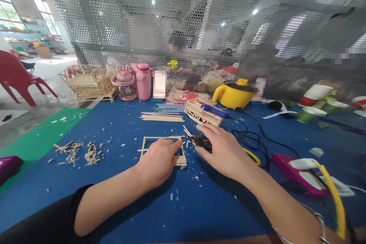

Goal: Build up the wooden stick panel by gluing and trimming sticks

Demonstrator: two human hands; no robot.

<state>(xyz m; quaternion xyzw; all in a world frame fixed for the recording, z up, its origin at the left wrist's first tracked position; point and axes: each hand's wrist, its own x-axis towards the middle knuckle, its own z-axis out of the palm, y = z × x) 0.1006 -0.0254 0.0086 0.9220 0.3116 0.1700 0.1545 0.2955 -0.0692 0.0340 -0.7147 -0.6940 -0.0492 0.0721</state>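
Note:
A flat rectangular frame of thin wooden sticks (pixel 151 138) lies on the blue table cover (pixel 120 129). My left hand (pixel 158 160) rests on the frame's near right part, fingers curled down onto it. My right hand (pixel 224 148) hovers just right of the frame, fingers stretched out flat over a small dark tool (pixel 201 142) with yellow handles; whether it touches the tool I cannot tell. Small wood offcuts lie around the frame.
A bundle of long sticks (pixel 161 117), a stick box structure with a blue glue gun (pixel 213 111), black cables, a yellow pot (pixel 233 93), pink bottles (pixel 143 81), a stick model (pixel 85 84) and a chip pile (pixel 77 152) surround the work. People sit behind the mesh screen.

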